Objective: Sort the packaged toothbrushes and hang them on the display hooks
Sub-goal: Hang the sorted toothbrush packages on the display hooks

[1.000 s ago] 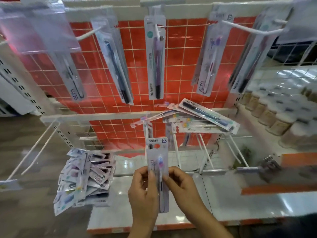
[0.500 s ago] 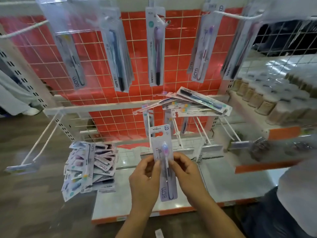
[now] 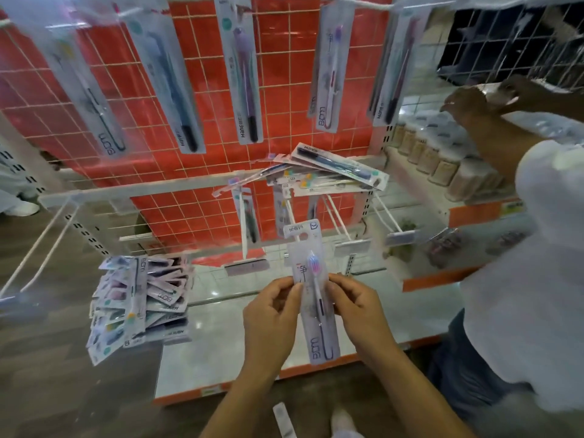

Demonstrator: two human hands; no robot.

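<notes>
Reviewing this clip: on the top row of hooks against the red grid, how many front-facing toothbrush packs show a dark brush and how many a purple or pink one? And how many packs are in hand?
Top row, dark brush: 3, at and
Top row, purple or pink brush: 2, at and
Held pack, pinched by left hand and right hand: 1
Total: 6
</notes>
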